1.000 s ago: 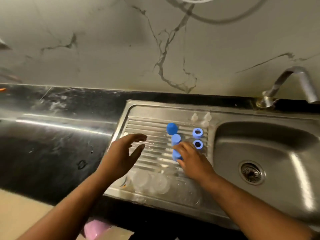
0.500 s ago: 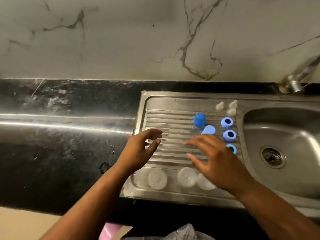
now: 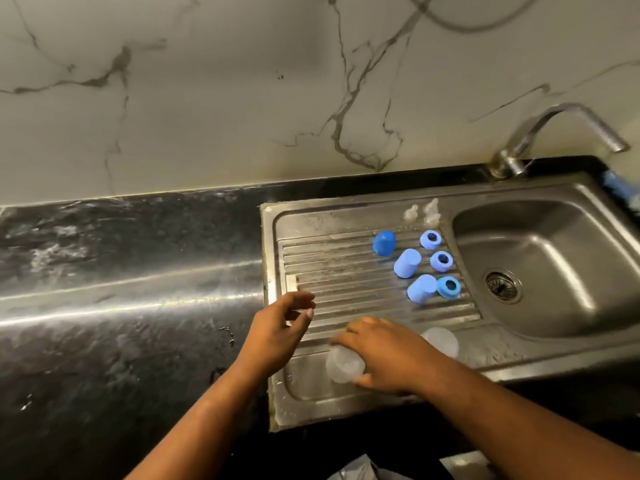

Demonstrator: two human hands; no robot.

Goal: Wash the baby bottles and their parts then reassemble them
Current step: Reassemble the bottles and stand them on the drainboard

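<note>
Bottles: two clear, frosted-looking plastic bodies. The near bottle [image 3: 344, 365] lies on its side on the front flat of the drainboard [image 3: 346, 282]; the second bottle [image 3: 441, 341] sits on that same front strip, toward its basin end.
Caps: three solid blue caps [image 3: 407, 263] in a slanted row on the drainboard's ribs, right half.
Rings: three blue collar rings [image 3: 441, 261], each with a dark hole, just beside the caps at the drainboard's right edge.
Teats: two small clear teats [image 3: 431, 211] on the drainboard's back rim.
Right hand: the right hand [image 3: 384, 355] is over the near bottle — fingers curled across its top, thumb at its underside, clasping it.
Left hand: the left hand [image 3: 277, 336] hovers over the drainboard's left front part, fingers loosely bent, holding nothing — close to the near bottle, not touching it.
Hands: apart.
Writing: too blurred on the clear plastic to tell.
Tabletop: a black, glossy tabletop [image 3: 121, 289] lies left of the drainboard.
</note>
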